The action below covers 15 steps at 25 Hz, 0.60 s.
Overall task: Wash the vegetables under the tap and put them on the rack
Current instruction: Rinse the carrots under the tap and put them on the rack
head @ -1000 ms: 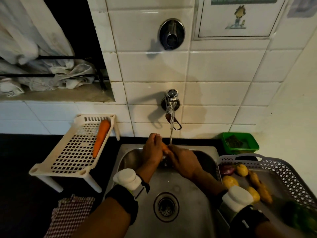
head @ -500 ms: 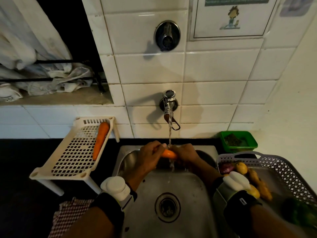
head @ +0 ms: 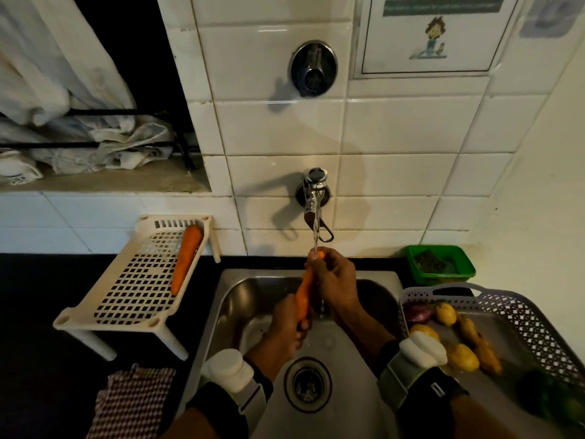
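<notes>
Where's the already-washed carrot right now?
In the head view, the washed carrot lies on the white rack, along its right edge, left of the sink.

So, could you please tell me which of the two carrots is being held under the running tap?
The carrot over the sink, gripped by both hands; the other carrot lies untouched on the white rack.

My single head view, worn high over the sink (head: 240, 299), tilted forward and down, close on the basin, tiled wall (head: 395, 128) at 12 o'clock, rack (head: 104, 318) at 9 o'clock, basket (head: 522, 312) at 3 o'clock
</notes>
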Each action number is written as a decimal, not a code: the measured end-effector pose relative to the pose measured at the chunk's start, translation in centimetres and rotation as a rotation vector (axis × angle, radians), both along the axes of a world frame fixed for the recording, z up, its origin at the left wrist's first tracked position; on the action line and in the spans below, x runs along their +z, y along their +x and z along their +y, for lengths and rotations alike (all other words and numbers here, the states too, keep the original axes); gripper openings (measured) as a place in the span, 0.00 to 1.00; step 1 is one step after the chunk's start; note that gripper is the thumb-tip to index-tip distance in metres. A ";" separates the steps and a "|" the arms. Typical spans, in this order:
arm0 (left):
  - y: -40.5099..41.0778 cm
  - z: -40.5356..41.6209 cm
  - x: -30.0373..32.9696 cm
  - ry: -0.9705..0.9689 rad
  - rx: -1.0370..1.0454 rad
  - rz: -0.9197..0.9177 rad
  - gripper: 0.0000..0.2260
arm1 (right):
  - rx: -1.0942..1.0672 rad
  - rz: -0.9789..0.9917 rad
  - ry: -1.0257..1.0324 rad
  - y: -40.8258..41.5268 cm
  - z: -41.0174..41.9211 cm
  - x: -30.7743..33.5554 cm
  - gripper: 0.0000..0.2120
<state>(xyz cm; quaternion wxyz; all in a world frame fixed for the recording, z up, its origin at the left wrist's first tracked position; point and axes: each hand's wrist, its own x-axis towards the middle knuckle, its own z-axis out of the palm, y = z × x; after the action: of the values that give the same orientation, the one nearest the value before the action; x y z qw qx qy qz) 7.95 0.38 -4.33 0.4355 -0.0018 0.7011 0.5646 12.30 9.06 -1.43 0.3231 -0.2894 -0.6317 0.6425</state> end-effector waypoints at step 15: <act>0.8 0.0 0.4 -0.024 -0.068 -0.073 0.24 | -0.022 0.090 -0.174 -0.4 -0.6 -0.6 0.12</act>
<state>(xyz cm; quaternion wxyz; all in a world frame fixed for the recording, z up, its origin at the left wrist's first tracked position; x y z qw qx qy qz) 8.78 0.35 -3.95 0.4796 -0.0038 0.6911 0.5407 11.94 8.45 -2.04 0.3317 -0.2940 -0.5554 0.7036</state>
